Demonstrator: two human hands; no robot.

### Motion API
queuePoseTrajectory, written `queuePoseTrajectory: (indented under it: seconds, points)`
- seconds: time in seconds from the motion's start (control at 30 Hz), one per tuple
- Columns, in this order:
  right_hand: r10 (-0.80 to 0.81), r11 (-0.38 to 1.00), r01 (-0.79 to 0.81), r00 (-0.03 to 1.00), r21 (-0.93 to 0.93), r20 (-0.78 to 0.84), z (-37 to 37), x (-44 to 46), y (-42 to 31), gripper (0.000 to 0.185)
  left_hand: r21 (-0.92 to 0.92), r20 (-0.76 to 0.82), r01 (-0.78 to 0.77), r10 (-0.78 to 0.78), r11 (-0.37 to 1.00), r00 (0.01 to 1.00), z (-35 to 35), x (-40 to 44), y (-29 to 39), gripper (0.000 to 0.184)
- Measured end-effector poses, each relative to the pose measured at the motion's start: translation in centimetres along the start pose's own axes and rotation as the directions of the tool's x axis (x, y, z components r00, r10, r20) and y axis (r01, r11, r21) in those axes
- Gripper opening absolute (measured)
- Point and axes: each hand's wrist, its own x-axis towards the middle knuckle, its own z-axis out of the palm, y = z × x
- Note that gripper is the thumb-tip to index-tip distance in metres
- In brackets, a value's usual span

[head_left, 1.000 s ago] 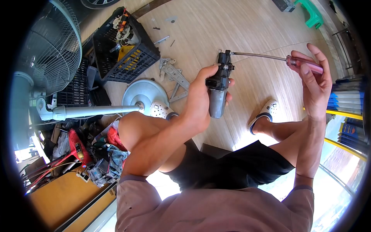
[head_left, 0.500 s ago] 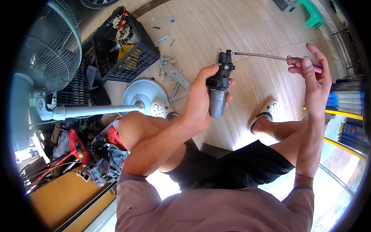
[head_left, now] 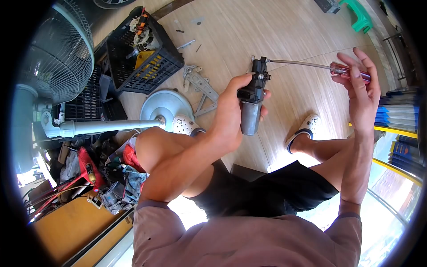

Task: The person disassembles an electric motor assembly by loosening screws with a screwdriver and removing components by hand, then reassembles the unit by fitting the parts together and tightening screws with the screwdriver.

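One fan (head_left: 89, 128) on pale floor (head_left: 293, 93)

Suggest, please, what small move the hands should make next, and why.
I would probably twist the screwdriver slightly with the right hand, the left hand steadying the motor-like part. The shaft's tip appears to meet the upper end of its black housing, and the right fingers are at the handle; how well the tip is seated is too small to tell.

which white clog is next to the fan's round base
The left foot's clog: it sits beside the fan base. The right foot's clog is farther off, on the other side of the black-and-grey unit in the left hand.
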Motion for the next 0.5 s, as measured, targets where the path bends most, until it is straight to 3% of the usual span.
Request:
queuePoseTrajectory:
  seconds: [0.1,0.2,0.3,0.4,0.5]
  points:
    - [-0.126,0.985,0.125,0.992,0.119,0.001,1.1,-0.3,-0.3,0.044,0.015,0.001,-0.003,0.003,1.0,1.0,0.0,0.0,0.0,0.04]
    - [-0.121,0.993,0.119,0.985,0.024,0.122,-0.4,-0.2,0.2,0.045,0.006,0.004,-0.004,0.004,1.0,1.0,0.0,0.0,0.0,0.04]
    - [0.079,0.962,-0.079,0.997,-0.26,-0.008,-0.9,-0.2,-0.1,0.046,0.008,0.001,0.002,-0.002,1.0,1.0,-0.1,0.1,-0.2,0.039]
    - [0.056,0.996,-0.056,0.998,-0.065,-0.001,-0.5,0.0,0.1,0.046,0.013,0.007,0.002,-0.002,1.0,1.0,0.0,0.1,-0.1,0.039]
    - [-0.131,0.989,0.129,0.991,0.074,0.017,0.8,-0.2,-0.3,0.045,0.013,0.003,-0.003,0.003,1.0,1.0,0.1,0.1,-0.1,0.039]
